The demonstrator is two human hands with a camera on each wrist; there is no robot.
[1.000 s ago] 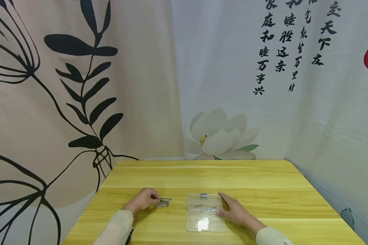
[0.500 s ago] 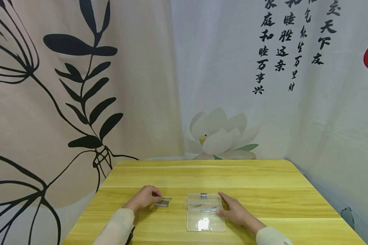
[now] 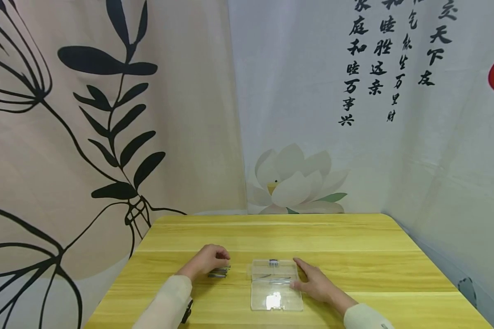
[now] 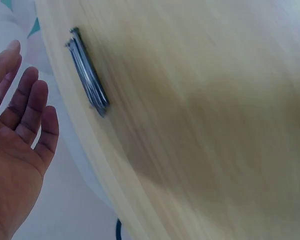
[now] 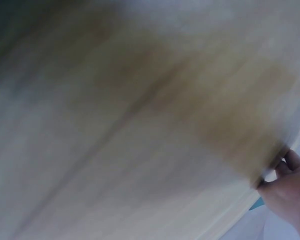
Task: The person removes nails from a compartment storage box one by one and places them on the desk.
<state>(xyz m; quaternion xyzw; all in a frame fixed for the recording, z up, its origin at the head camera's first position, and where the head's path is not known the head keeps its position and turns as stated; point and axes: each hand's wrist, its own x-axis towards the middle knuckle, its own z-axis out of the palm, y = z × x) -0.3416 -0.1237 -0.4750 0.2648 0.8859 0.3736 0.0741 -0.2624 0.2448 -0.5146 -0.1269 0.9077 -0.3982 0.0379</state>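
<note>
A bundle of several thin metal nails (image 3: 218, 273) lies on the table; small heads show at one end of the nails (image 4: 87, 72) in the left wrist view. My left hand (image 3: 207, 260) hovers over them in the head view, its fingers loosely bent, and nothing shows in its palm. To the right lies a clear plastic box (image 3: 276, 299), unfolded, with a few thin nails (image 3: 280, 280) inside. My right hand (image 3: 314, 285) grips the box's right side, thumb toward the near part and fingers along the far part. In the right wrist view this hand (image 5: 287, 192) shows only at the edge.
Everything stands on a yellow wood-grain table (image 3: 354, 246). Behind it hangs a printed cloth (image 3: 197, 114) with leaves, a lotus and writing. A dark band (image 3: 187, 311) is at the left sleeve.
My left hand has moved to the right and slightly away from me, from the left end of the nails to over their right part. My right hand and the box have stayed put.
</note>
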